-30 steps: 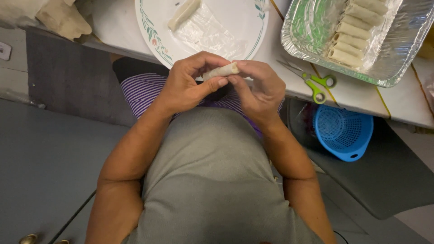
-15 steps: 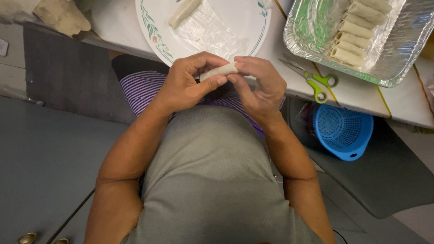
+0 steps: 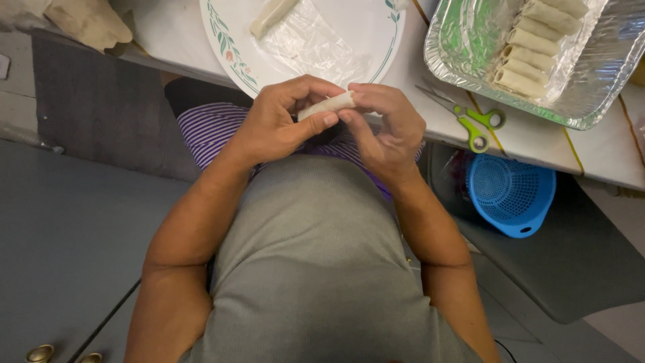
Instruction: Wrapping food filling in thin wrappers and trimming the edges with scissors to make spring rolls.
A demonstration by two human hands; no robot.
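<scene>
Pale spring roll (image 3: 327,105) sits pinched between both hands at the centre of the frame, above the lap: left hand (image 3: 279,124) closed on one end, right hand (image 3: 386,128) on the other. Upper centre lies a floral-rimmed plate (image 3: 228,47); upper right, a foil tray (image 3: 605,67) of finished rolls and green-handled scissors (image 3: 470,121).

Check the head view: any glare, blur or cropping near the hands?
Head view: even, soft light; both hands, left hand and right hand, and the pale roll between them are sharp. Glare on the foil tray. The plate and tray are cropped by the top edge.
</scene>
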